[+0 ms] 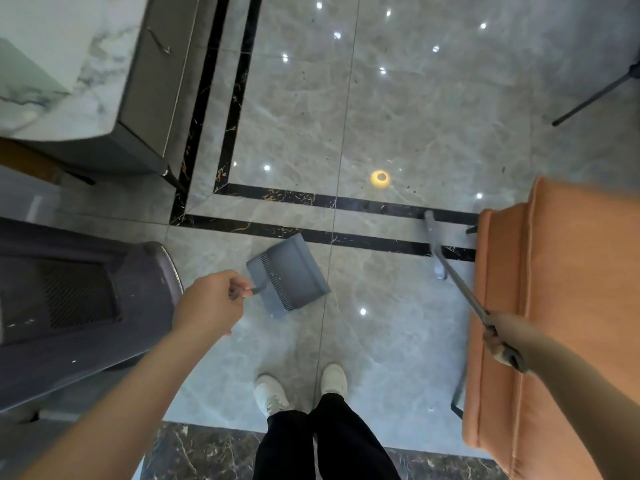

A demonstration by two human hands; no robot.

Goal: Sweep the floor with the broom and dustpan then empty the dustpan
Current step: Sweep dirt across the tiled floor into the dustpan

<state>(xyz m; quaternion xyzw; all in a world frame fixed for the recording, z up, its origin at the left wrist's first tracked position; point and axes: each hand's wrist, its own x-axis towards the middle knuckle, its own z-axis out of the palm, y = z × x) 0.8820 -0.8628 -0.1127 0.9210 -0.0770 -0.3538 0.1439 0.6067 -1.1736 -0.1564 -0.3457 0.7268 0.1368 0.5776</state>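
A grey dustpan [289,275] hangs just above the glossy marble floor [398,116], and my left hand [211,303] grips its short handle from the left. My right hand [507,339] grips the top of a grey broom handle [460,285] that slants down and left to the narrow broom head [431,233], which sits on the black inlay stripe beside the orange chair. Small dark specks of debris are scattered over the tiles ahead, around a yellowish round spot [380,177].
An orange upholstered chair [554,306] stands close on the right, touching the broom's side. A dark grey chair [69,306] is at the left, a marble-topped cabinet [104,81] at upper left. A black stand leg [595,95] crosses the upper right. My white shoes [301,389] stand below.
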